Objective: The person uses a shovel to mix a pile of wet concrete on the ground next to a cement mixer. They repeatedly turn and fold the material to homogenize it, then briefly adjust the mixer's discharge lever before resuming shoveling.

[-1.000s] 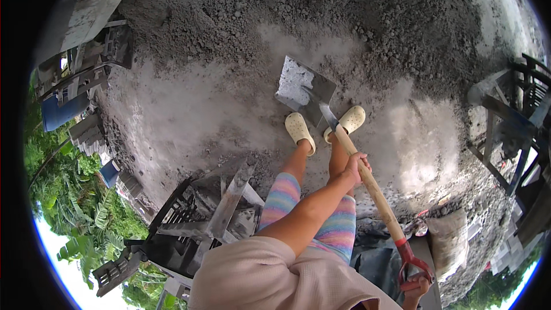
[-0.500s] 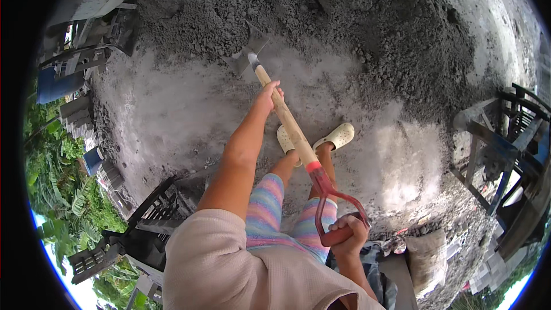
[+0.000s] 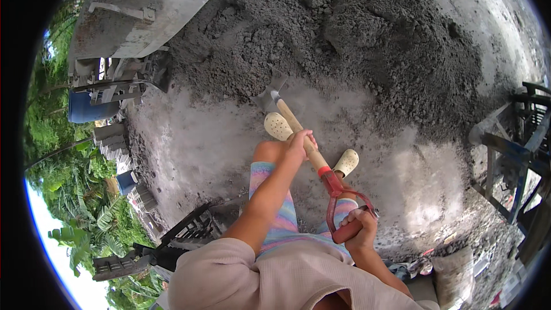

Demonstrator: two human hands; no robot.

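Head: shovel (image 3: pixel 323 170) (slanted) in left hand (image 3: pixel 299 144)

I receive soft daylight; at near left the white sky (image 3: pixel 66 252) is overexposed. A pale sunlit patch marks the grey dusty ground (image 3: pixel 433 192) at right. The grey metal shovel blade (image 3: pixel 265 101) shows weak contrast. Fisheye bends the edges into blackness.

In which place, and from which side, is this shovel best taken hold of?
The shovel seems best held at two parts: the crossbar of its red handle by the right hand, from the body side, where that open end points; and the straight, slim wooden shaft by the left hand, from the left, as it slants forward-left.
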